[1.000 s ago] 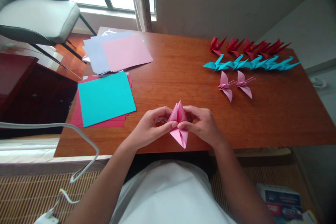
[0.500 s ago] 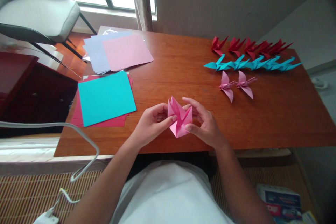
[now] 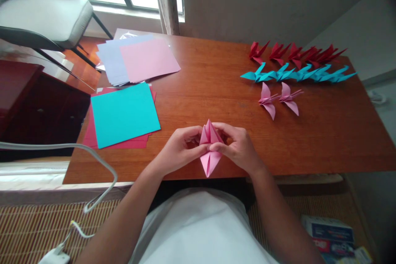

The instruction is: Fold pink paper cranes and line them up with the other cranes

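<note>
A pink folded origami paper (image 3: 209, 166) is held near the table's front edge, in a narrow diamond shape with pointed tips at top and bottom. My left hand (image 3: 182, 147) grips its left side, the thumb lying across the middle. From the right, my right hand (image 3: 236, 145) pinches it too, with its thumb meeting the left one at the centre. Fingers of both hands are partly hidden behind the paper. Two finished pink paper cranes (image 3: 267, 101) rest on the table beyond my right hand.
Behind the pink cranes stand rows of blue paper cranes (image 3: 283, 74) and red paper cranes (image 3: 295, 54). On the left of the wooden table (image 3: 204, 86) lie a turquoise sheet (image 3: 126, 115) over red sheets (image 3: 89, 136), and pink sheets (image 3: 151, 61) over pale lilac ones (image 3: 113, 64).
The pink paper has gone from spread open to a narrower, closed diamond. My right thumb has moved left onto its middle, and both hands are closer together.
</note>
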`<action>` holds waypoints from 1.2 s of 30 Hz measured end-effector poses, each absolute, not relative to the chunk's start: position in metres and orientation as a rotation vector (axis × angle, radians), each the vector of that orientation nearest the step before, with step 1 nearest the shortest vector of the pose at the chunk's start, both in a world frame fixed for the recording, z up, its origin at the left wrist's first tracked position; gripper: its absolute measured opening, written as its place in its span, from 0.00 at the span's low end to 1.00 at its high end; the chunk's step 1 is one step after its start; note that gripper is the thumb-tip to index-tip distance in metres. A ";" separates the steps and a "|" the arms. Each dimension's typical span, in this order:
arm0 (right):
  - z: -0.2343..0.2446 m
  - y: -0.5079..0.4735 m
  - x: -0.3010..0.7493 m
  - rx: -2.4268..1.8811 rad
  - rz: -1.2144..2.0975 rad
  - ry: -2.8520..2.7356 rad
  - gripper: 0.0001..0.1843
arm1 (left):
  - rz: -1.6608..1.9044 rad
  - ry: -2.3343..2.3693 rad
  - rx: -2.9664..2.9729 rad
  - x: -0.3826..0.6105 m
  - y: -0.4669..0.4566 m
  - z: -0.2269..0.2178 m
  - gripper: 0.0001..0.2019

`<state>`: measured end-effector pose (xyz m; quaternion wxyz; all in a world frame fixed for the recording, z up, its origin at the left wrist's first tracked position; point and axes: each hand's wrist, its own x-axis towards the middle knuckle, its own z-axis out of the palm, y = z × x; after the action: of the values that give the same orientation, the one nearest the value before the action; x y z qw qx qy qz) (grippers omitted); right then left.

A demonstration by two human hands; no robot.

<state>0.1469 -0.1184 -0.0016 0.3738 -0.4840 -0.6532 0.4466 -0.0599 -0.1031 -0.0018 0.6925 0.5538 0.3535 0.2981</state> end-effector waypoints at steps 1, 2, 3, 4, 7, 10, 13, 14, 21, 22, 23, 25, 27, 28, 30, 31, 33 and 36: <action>-0.001 -0.119 0.147 -1.231 1.135 -1.682 0.28 | 0.673 0.792 1.234 -0.060 -0.103 -0.002 0.13; -0.001 -0.120 0.148 -1.220 1.124 -1.675 0.29 | 0.684 0.799 1.225 -0.059 -0.103 -0.003 0.13; -0.001 -0.120 0.149 -1.210 1.113 -1.654 0.30 | 0.696 0.807 1.210 -0.059 -0.104 -0.003 0.13; -0.001 -0.121 0.150 -1.202 1.101 -1.627 0.31 | 0.709 0.815 1.192 -0.058 -0.104 -0.004 0.14; -0.003 -0.124 0.152 -1.216 1.058 -1.583 0.29 | 0.720 0.827 1.164 -0.057 -0.104 -0.006 0.14; -0.003 -0.125 0.151 -1.246 1.011 -1.622 0.22 | 0.708 0.824 1.199 -0.058 -0.104 -0.006 0.13; -0.001 -0.123 0.147 -1.241 0.970 -1.636 0.17 | 0.706 0.810 1.223 -0.060 -0.104 -0.006 0.13; 0.000 -0.122 0.145 -1.237 0.956 -1.637 0.16 | 0.707 0.806 1.223 -0.060 -0.104 -0.006 0.13; 0.007 -0.118 0.141 -1.200 0.886 -1.694 0.11 | 0.733 0.806 1.190 -0.062 -0.104 -0.005 0.14; 0.007 -0.119 0.141 -1.204 0.876 -1.701 0.11 | 0.733 0.808 1.189 -0.062 -0.104 -0.005 0.14; 0.007 -0.119 0.141 -1.209 0.862 -1.708 0.11 | 0.732 0.808 1.191 -0.062 -0.104 -0.004 0.14; 0.007 -0.120 0.141 -1.220 0.829 -1.726 0.10 | 0.729 0.801 1.205 -0.062 -0.104 -0.003 0.14; 0.008 -0.121 0.139 -1.227 0.801 -1.749 0.10 | 0.728 0.797 1.228 -0.061 -0.104 -0.003 0.14; 0.009 -0.121 0.139 -1.227 0.792 -1.763 0.10 | 0.730 0.801 1.236 -0.060 -0.104 -0.003 0.14; 0.011 -0.121 0.137 -1.223 0.783 -1.788 0.10 | 0.741 0.817 1.237 -0.060 -0.105 -0.004 0.13; 0.013 -0.121 0.138 -1.217 0.784 -1.792 0.10 | 0.749 0.823 1.231 -0.060 -0.106 -0.005 0.13; 0.015 -0.123 0.139 -1.203 0.781 -1.779 0.12 | 0.762 0.824 1.217 -0.060 -0.106 -0.007 0.12; 0.018 -0.129 0.146 -1.177 0.720 -1.742 0.12 | 0.778 0.836 1.211 -0.060 -0.107 -0.008 0.12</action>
<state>0.1457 -0.1288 0.0182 0.4437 -0.4746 -0.7025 0.2903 -0.0604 -0.1073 -0.0075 0.6733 0.5378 0.3716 0.3455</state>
